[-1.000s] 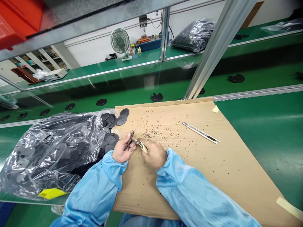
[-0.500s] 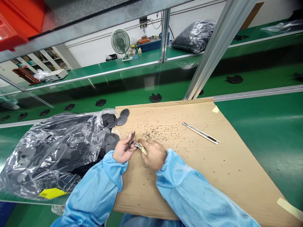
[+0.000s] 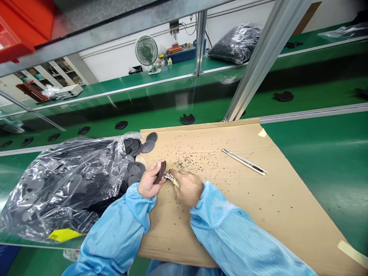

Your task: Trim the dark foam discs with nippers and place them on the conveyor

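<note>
pinching a dark round piece (image 3: 160,172) in the left hand (image 3: 149,183), turned broader to view than a second ago, above cardboard (image 3: 230,218). gripping pliers (image 3: 171,179) in the curled right hand (image 3: 188,187), nose close to the piece. farther off, showing black pieces (image 3: 188,119) shifted slightly left along a green strip (image 3: 155,117).

Clock from the hands. 2 hands: left hand (image 3: 149,181), right hand (image 3: 189,188). 1 pliers (image 3: 170,178). Held discs (image 3: 160,173), number unclear. 1 cardboard (image 3: 287,186). 1 knife (image 3: 243,161) at 3. 2 tape strips (image 3: 262,133), at 2 and 4. 2 full bags (image 3: 67,184), at 9 and 1. 1 yellow tag (image 3: 65,235) at 8. 9 black bunches (image 3: 121,125), 10 to 2, one mostly hidden. 1 fan (image 3: 146,50) near 12. Loose discs (image 3: 148,146) at 11, overlapped, uncountable.
</note>
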Tool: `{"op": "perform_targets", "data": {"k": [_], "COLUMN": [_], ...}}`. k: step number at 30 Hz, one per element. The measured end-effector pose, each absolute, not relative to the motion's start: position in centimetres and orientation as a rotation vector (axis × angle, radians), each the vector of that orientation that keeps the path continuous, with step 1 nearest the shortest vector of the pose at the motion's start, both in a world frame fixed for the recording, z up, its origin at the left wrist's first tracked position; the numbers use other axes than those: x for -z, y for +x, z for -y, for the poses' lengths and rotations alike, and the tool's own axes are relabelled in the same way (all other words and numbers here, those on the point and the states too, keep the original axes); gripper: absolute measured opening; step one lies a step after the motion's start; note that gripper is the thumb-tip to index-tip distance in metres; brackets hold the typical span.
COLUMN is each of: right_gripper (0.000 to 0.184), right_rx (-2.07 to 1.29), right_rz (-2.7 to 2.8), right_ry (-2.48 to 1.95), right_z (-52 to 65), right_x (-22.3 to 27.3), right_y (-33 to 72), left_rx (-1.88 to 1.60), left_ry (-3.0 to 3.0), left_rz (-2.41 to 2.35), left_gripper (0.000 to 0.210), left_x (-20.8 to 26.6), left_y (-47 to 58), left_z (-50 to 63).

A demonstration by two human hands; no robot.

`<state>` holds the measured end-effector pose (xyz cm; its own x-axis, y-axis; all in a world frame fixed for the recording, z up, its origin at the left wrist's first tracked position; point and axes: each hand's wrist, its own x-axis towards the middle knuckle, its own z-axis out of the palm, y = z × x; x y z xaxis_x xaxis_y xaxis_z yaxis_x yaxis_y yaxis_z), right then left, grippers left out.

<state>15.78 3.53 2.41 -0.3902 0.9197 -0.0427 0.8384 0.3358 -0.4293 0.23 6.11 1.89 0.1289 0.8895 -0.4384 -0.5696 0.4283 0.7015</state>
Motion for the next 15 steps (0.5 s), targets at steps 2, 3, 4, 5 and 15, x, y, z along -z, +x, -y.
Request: {"op": "perform_targets", "data": {"k": [2, 3, 4, 5, 15], "right_gripper": [0.041, 0.041, 0.041, 0.042, 0.042], "right_rx": [-0.585, -0.596, -0.607, -0.616, -0.666], "right_rz": [2.395, 2.395, 2.393, 2.390, 2.327], "right_ry": [-1.601, -1.603, -1.602, -1.599, -1.504], "right_z": [-3.6, -3.6, -3.7, -3.7, -3.8], "right_x": [-2.3, -2.3, -2.2, -2.1, -1.4], "right_y": [15.8, 15.8, 15.7, 15.7, 15.8], "left_rx": [-1.104, -1.104, -1.104, -1.104, -1.065], "left_ry": [0.424, 0.424, 0.421, 0.414, 0.333], "left_rz": [-0.953, -0.955, -0.955, -0.955, -0.863], "left_gripper": [0.025, 0.026, 0.026, 0.025, 0.012], "left_x": [-1.9, -1.9, -1.9, -1.9, -2.1], "left_y": [0.3, 0.3, 0.3, 0.3, 0.0], "left_z": [-6.1, -6.1, -6.1, -6.1, -6.0]}}
